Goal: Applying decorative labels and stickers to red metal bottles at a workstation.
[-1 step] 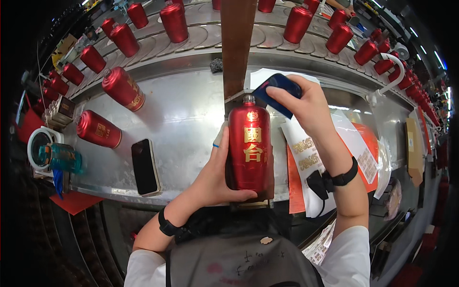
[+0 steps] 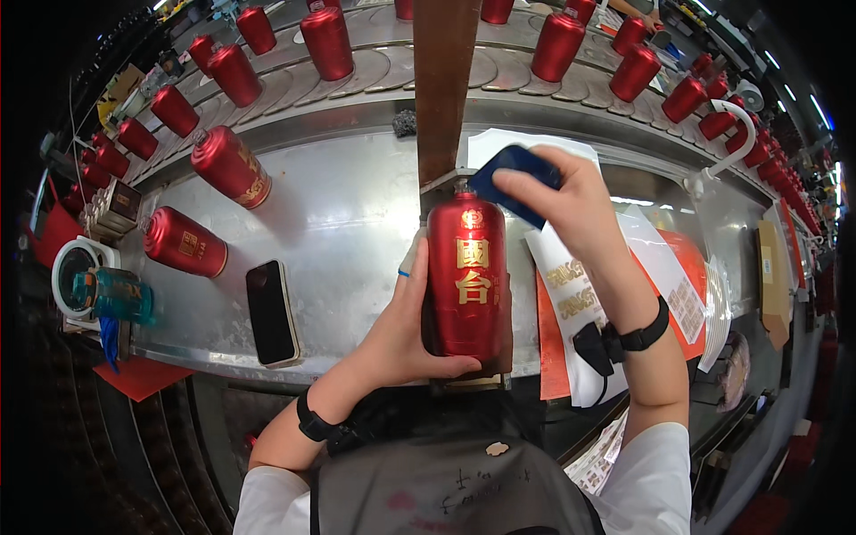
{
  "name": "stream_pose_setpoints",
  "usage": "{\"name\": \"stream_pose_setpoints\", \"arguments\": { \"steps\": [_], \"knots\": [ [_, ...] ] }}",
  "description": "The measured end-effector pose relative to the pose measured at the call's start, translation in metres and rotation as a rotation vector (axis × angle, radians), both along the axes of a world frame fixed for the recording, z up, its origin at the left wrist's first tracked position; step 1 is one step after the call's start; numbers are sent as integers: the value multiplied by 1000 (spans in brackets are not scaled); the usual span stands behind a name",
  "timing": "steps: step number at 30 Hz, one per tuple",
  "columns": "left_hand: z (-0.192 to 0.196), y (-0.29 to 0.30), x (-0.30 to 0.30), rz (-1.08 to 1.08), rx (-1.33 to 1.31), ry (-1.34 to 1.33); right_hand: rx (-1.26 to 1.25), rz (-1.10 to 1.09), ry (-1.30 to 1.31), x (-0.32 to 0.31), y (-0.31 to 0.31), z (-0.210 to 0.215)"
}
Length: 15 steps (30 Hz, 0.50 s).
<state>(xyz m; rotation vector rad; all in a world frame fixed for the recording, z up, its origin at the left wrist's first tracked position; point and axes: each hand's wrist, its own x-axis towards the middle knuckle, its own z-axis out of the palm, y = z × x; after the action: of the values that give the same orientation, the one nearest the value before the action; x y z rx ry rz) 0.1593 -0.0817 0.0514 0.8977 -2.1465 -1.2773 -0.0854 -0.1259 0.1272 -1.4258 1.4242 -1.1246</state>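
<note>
A glossy red bottle [image 2: 467, 330] with gold lettering lies before me in a dark rest, its clear neck pointing away. My left hand [image 2: 406, 334] holds it, fingers along the left side and thumb across the base. A blue band circles one finger. Pinched between the thumb and fingers of my right hand [image 2: 562, 196] is a flat dark blue card-like piece [image 2: 510, 183]. It hangs beside the bottle's neck and shoulder and partly covers the neck; whether it touches the bottle I cannot tell.
Left on the metal table [image 2: 312, 187] are two red bottles [image 2: 234, 168], a black-screened phone [image 2: 272, 312] and a teal bottle [image 2: 125, 294]. White label sheets [image 2: 566, 294] lie on orange paper to the right. Behind a brown upright post [image 2: 441, 80], a curved conveyor [image 2: 374, 67] carries several red bottles.
My right hand has shifted slightly left with the dark blue piece, closer over the bottle's neck. My left hand keeps its hold on the bottle.
</note>
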Motion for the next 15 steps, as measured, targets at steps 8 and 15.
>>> {"name": "stream_pose_setpoints", "arguments": {
  "steps": [8,15],
  "knots": [
    [5,-1,-5,-19,-56,-47,53,-73,200,2,-11,-11],
    [-6,-6,-2,-38,-46,-41,-873,96,690,29,66,-40]
  ]
}}
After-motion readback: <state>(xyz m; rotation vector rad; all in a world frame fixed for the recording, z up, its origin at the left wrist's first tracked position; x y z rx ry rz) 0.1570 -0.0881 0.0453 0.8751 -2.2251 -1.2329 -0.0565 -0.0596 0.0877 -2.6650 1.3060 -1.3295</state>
